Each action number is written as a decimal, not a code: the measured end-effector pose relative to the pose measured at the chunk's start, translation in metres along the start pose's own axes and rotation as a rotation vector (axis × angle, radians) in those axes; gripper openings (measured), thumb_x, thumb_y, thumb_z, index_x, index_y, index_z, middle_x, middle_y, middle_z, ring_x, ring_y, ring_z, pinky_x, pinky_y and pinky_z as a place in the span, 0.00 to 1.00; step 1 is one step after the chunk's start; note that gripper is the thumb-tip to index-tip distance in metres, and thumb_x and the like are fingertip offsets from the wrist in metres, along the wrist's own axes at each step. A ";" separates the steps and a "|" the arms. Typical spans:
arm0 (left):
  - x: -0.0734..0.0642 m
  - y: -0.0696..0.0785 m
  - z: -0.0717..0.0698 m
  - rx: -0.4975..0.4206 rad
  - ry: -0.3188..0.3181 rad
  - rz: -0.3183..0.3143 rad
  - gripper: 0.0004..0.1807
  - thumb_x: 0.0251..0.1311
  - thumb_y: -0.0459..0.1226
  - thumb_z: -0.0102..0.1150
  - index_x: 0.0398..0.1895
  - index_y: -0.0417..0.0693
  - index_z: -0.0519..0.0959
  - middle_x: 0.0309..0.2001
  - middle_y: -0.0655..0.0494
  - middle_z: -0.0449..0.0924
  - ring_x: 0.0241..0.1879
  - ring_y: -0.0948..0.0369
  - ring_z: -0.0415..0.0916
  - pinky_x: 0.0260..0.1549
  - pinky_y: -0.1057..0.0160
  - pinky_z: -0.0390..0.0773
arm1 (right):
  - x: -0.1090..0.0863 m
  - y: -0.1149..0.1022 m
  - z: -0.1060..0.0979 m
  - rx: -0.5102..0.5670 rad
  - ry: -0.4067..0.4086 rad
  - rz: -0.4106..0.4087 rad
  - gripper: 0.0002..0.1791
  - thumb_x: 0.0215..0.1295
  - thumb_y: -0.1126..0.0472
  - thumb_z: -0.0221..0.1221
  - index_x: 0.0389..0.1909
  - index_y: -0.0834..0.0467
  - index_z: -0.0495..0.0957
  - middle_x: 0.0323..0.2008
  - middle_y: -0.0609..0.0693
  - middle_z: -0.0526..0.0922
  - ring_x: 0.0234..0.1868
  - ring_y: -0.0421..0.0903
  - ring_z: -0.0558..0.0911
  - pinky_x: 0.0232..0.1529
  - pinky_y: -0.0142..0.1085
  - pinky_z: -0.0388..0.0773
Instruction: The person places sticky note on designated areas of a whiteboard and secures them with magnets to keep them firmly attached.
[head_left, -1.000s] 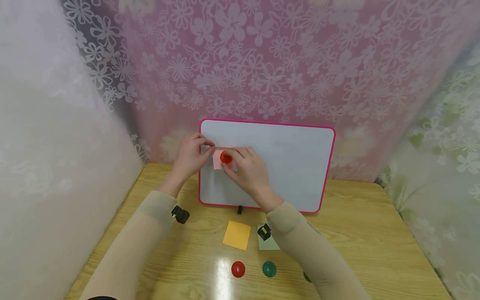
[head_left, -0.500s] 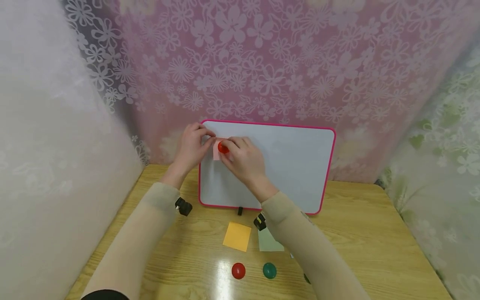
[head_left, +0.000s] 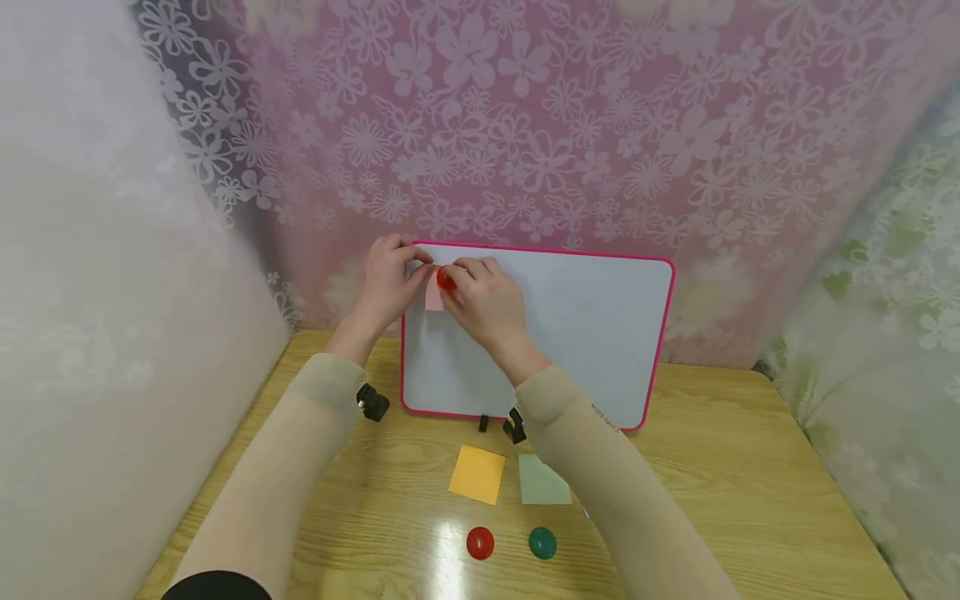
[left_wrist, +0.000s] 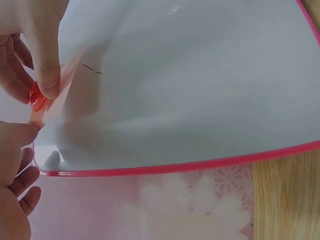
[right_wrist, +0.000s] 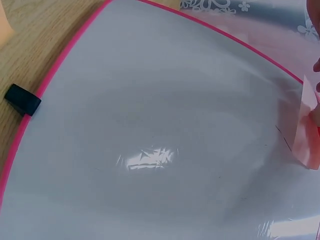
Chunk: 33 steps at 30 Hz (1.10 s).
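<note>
Between the thumb and fingers of my left hand (head_left: 386, 282) is the upper left corner of a pink sticky note (head_left: 432, 297). My right hand (head_left: 491, 308) pinches a round red magnet (head_left: 446, 278) over the note's face and covers its right part. Both hands are at the upper left of a pink-framed whiteboard (head_left: 577, 333), which leans upright. In the left wrist view, the note (left_wrist: 65, 95) is tilted off the board surface, with the magnet (left_wrist: 37, 97) on its outer side. The right wrist view has the note (right_wrist: 306, 132) at its right edge.
On the wooden table (head_left: 720, 467) in front of the board lie an orange sticky note (head_left: 477, 475) and a pale green one (head_left: 543, 481). Nearer are a red magnet (head_left: 480, 543) and a green magnet (head_left: 542, 543). A black clip-like foot (head_left: 483, 423) is at the board's bottom edge.
Both hands have moved up the board with the pink note and red magnet, closer to its upper left corner. The right sleeve uncovers more of the pale green note.
</note>
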<state>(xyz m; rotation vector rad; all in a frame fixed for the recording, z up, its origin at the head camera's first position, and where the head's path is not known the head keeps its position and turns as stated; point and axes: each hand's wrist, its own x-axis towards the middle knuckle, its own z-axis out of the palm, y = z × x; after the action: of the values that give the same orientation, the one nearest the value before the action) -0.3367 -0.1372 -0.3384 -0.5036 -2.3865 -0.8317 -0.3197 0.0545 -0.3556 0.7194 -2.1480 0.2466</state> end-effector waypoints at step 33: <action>0.002 -0.003 0.008 0.075 0.038 -0.068 0.09 0.70 0.40 0.69 0.41 0.44 0.91 0.47 0.48 0.81 0.48 0.49 0.75 0.48 0.50 0.77 | 0.002 0.000 0.016 -0.046 0.011 -0.057 0.10 0.73 0.54 0.69 0.48 0.53 0.91 0.49 0.47 0.90 0.49 0.51 0.84 0.41 0.42 0.87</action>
<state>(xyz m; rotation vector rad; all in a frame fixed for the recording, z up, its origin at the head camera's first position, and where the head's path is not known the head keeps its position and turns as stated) -0.3426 -0.1337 -0.3435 -0.3759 -2.4017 -0.7708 -0.3311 0.0468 -0.3637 0.7504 -2.1124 0.1702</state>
